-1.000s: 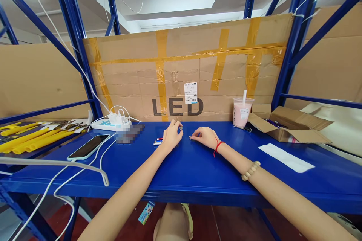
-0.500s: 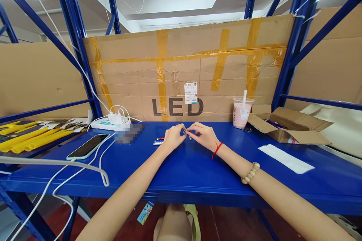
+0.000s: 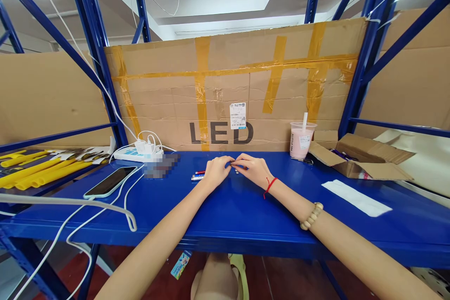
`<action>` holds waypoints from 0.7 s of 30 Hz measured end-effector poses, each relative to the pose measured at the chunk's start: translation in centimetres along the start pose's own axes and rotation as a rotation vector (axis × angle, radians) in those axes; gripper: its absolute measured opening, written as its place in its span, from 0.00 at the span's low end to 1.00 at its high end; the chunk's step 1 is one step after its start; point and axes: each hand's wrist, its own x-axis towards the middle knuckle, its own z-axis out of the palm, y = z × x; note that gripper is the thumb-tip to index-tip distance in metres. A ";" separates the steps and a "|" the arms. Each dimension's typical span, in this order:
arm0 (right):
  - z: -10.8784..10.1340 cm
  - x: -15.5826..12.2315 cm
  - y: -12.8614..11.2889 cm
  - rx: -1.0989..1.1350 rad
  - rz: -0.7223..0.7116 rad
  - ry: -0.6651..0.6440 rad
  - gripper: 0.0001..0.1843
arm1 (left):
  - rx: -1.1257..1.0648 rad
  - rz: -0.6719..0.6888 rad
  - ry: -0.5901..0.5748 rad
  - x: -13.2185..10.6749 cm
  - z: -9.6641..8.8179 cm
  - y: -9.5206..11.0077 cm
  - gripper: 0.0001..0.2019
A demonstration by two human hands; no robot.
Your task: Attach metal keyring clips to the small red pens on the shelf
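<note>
A small dark cylindrical part (image 3: 233, 164) sits pinched between the fingertips of both hands, too tiny and too covered by fingers to name more closely; only a short, dark, slightly shiny stretch shows in the gap where the two hands meet. The left hand (image 3: 217, 171) is curled, its fingers bent inward and closed on the left end of the part, knuckles up and the heel of the hand low over the blue shelf top (image 3: 246, 215). The right hand (image 3: 253, 169) mirrors it from the other side, fingers drawn together on the right end, with a red string bracelet (image 3: 270, 184) at the wrist and a pale bead bracelet (image 3: 312, 215) further up the forearm. The part lies right at the fingertips of each hand, held just above the shelf surface rather than resting on it, as far as can be told. Just to the left of the left hand, nearly touching its little-finger side, lie two small batteries (image 3: 197, 176) side by side, with red and blue bands. Further left of that hand a phone (image 3: 109, 182) lies flat with a white cable (image 3: 105, 206) running from it, and beyond it a white power strip (image 3: 137, 153). Well off to the right of the right hand stands a pink drink cup with a straw (image 3: 302, 139), beside an open cardboard box (image 3: 358, 161), with a white paper strip (image 3: 356, 197) nearer.
</note>
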 end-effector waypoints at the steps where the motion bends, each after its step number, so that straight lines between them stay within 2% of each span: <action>1: 0.0 0.0 0.0 -0.017 -0.001 -0.012 0.14 | 0.003 0.002 -0.001 0.0 0.0 0.0 0.15; 8: -0.1 0.2 -0.4 -0.233 0.014 -0.134 0.15 | 0.016 0.004 -0.022 0.0 0.0 -0.1 0.16; 14: -0.5 0.4 -0.9 -0.316 -0.017 -0.241 0.16 | 0.037 -0.014 -0.048 0.1 0.0 0.1 0.16; 21: -0.3 0.4 -0.9 -0.310 -0.018 -0.205 0.17 | 0.060 0.004 -0.031 0.0 0.0 0.3 0.12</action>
